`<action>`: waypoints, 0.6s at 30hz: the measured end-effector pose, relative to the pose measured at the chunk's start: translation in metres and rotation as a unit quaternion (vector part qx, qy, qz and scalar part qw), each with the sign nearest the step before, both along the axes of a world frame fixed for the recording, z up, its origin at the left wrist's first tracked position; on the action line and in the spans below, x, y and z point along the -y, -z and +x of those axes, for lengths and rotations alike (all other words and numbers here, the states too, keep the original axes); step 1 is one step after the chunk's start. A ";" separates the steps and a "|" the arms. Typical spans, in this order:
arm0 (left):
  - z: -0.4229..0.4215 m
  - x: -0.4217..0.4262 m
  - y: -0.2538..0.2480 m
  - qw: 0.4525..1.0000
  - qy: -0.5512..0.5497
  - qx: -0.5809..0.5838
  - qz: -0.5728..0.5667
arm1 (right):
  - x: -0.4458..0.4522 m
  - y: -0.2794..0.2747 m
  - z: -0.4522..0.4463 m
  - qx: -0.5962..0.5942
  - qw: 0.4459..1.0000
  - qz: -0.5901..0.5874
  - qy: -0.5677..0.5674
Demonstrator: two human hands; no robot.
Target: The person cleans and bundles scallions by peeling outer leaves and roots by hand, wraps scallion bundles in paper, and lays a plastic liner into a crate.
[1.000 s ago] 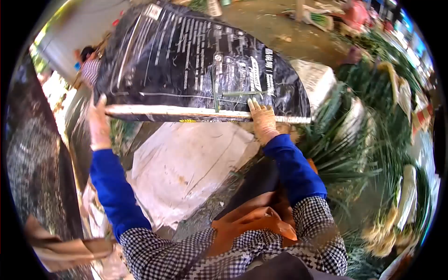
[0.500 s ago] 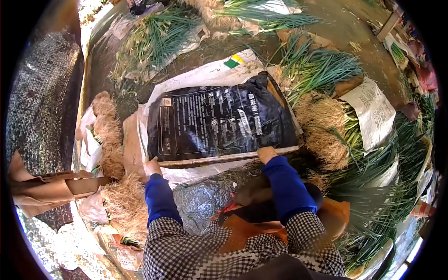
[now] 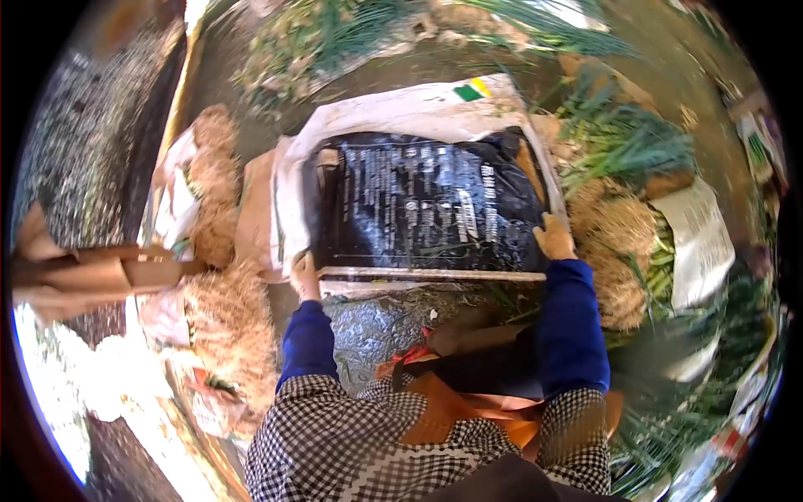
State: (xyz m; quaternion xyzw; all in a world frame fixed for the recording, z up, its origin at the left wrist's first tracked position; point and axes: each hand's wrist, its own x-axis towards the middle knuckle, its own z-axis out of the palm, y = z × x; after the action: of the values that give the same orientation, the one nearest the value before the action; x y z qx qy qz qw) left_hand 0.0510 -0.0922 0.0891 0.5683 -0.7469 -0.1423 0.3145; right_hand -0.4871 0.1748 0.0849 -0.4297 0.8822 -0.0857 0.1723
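Observation:
A black plastic bag with white printing lies flat, with a pale strip along its near edge. Beneath it, a white sack with a green and yellow mark sticks out at the far side and both ends. My left hand is closed on the white sack's edge at the near left corner. At the right edge, my right hand has its fingers bent around the white sack's border beside the black bag. Whether either hand also grips the black bag is hidden.
Bundled green onions with pale roots lie at the right, partly under a printed white sack. More root bundles line the left side. Loose green onions lie at the far side. A brown wrapped bar juts in from the left.
My right hand has moved from the near edge to the right edge. My left hand stays at the near left corner. The view has shifted, and more white sack shows at the left.

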 end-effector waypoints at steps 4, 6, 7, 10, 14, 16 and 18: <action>0.009 0.015 0.030 0.924 -0.162 -0.343 0.034 | 0.063 -0.026 -0.035 0.078 0.993 -0.039 0.075; 0.047 0.037 0.035 0.823 -0.081 -0.480 0.293 | 0.089 -0.016 -0.055 0.066 0.995 0.043 0.055; 0.074 0.057 0.055 0.668 -0.106 -0.555 0.484 | 0.092 0.008 -0.062 0.047 0.998 0.014 0.032; 0.019 0.043 -0.032 0.728 -0.072 -0.428 0.531 | 0.103 0.060 -0.069 0.090 0.993 0.069 0.037; 0.058 0.066 -0.009 0.941 -0.095 -0.129 0.297 | 0.114 0.060 -0.067 0.107 0.983 -0.117 0.095; 0.068 0.056 -0.017 0.955 -0.239 0.026 0.172 | 0.117 0.065 -0.082 0.070 0.981 -0.165 0.075; 0.074 0.037 -0.003 0.950 -0.244 0.194 0.034 | 0.115 0.065 -0.087 0.018 0.975 -0.216 0.038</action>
State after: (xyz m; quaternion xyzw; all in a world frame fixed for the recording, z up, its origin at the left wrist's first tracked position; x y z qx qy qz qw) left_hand 0.1252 -0.1291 0.0920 0.7598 -0.6271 0.0266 0.1694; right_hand -0.5737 0.0601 0.0198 -0.4217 0.8551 -0.2886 0.0880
